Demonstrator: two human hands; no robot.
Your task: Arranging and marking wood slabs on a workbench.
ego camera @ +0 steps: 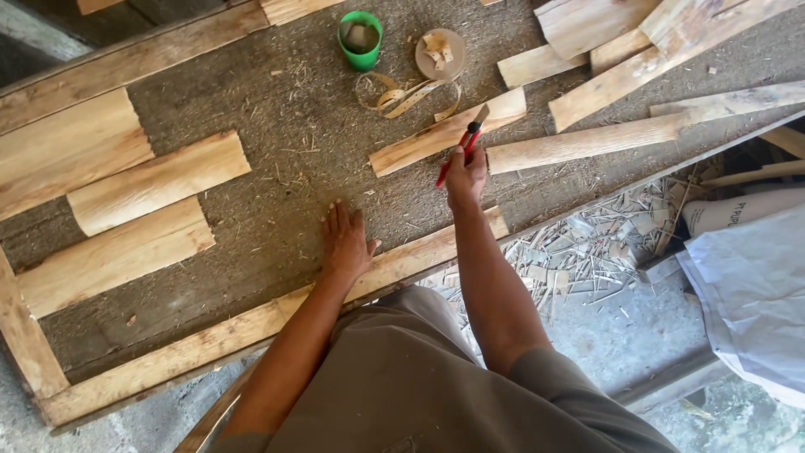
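Note:
My left hand (345, 242) lies flat, fingers together, on the rough brown board surface (277, 168) just above the wooden frame rail (251, 327). My right hand (465, 174) grips a red-handled utility knife (466, 139), its blade end pointing up toward a short light wood strip (444, 132). Another long wood strip (587, 141) lies right of that hand.
Three wide wood slabs (155, 180) lie at the left. A green cup (360, 38), a round lid with wood bits (439, 52) and curled shavings (402, 94) sit at the top. More planks (637, 50) pile at the top right. Wood scraps (587, 243) and a white sack (746, 285) lie on the floor.

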